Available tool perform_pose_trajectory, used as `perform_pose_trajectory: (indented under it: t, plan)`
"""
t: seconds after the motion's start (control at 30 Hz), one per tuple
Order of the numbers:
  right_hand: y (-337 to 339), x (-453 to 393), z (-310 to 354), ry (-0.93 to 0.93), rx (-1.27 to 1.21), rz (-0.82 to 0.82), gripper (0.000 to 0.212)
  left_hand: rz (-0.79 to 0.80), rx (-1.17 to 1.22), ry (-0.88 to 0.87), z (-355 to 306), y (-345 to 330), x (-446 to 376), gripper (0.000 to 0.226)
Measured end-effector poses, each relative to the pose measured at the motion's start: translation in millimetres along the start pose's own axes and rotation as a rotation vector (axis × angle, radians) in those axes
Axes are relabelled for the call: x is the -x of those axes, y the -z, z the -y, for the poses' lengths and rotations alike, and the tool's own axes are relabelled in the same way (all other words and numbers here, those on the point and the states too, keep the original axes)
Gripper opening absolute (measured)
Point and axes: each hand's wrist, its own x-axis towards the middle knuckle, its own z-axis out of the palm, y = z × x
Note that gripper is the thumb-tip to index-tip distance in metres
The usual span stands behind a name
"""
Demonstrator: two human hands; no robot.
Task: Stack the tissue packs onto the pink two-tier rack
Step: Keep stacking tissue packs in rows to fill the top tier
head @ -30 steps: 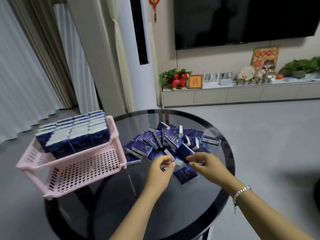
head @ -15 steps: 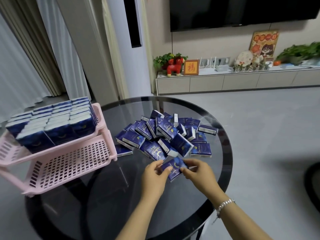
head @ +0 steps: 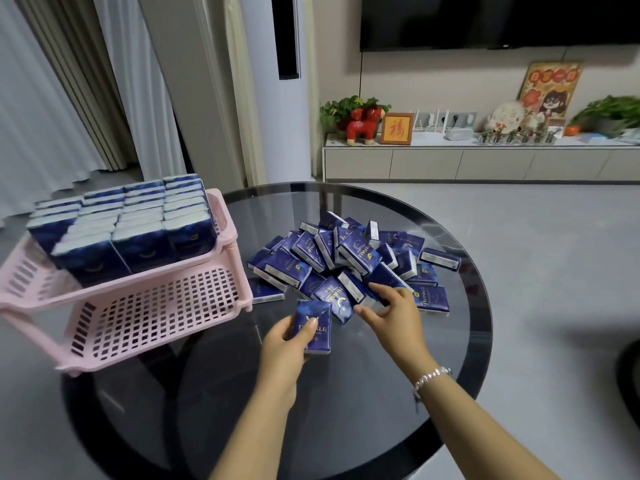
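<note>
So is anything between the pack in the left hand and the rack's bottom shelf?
Nothing visible. The left hand grips a tissue pack over bare glass table; the pink rack's lower shelf faces it, open-fronted.

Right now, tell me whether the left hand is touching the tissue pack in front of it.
Touching. The head view shows the left hand holding the tissue pack, thumb across its front.

left hand point(head: 284, 341) holds tissue pack point(head: 313, 325); right hand point(head: 394, 311) open at pile point(head: 349, 258).
</note>
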Motion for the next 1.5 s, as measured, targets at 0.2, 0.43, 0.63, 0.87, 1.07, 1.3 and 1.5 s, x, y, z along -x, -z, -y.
perform_pose_trajectory:
  t: [0.2,0.43,0.63,0.87,1.07,1.3,1.5]
  plan:
    - [-8,-10,-4,0.03,0.147,-0.019,0.036,0.02,0.08,0.025,-2,0,-1,0.013]
    - [12,2,14,0.058,-0.11,-0.141,0.023,0.053,0.138,0.02,-12,3,6,0.03]
    - [29,7,32,0.01,-0.249,0.018,0.03,0.085,0.102,0.041,-19,10,17,0.027]
    - [12,12,55,0.16,-0.034,0.176,0.025,0.238,0.054,0.065,-25,13,29,0.032]
    - [-15,4,57,0.168,-0.039,0.168,0.016,0.264,0.062,0.017,-22,12,24,0.026]
    - [-27,3,60,0.051,-0.214,0.185,0.025,0.122,0.109,0.035,-18,14,13,0.024]
    - [-26,-7,39,-0.046,0.177,0.125,0.022,-0.031,0.244,0.062,-21,17,7,0.02]
